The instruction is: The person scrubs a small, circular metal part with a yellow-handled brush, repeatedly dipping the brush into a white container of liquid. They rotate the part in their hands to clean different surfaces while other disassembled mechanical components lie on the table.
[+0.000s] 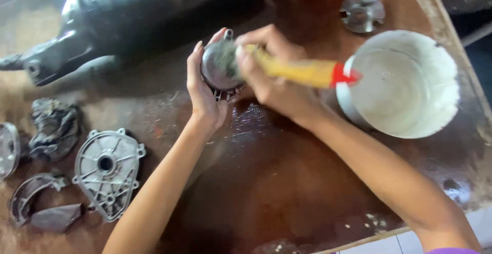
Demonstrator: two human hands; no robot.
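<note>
My left hand grips a round dark metal part and holds it up above the brown worktop. My right hand is closed on a paintbrush with a yellow handle and a red end. The brush's bristles press against the face of the metal part. The part's lower edge shows small lugs between my two hands.
A white bucket stands right of my hands. A large black engine casing lies at the back left. A grey ribbed cover, a dirty rag, curved brake-shoe pieces and a small metal fan disc lie on the wet worktop.
</note>
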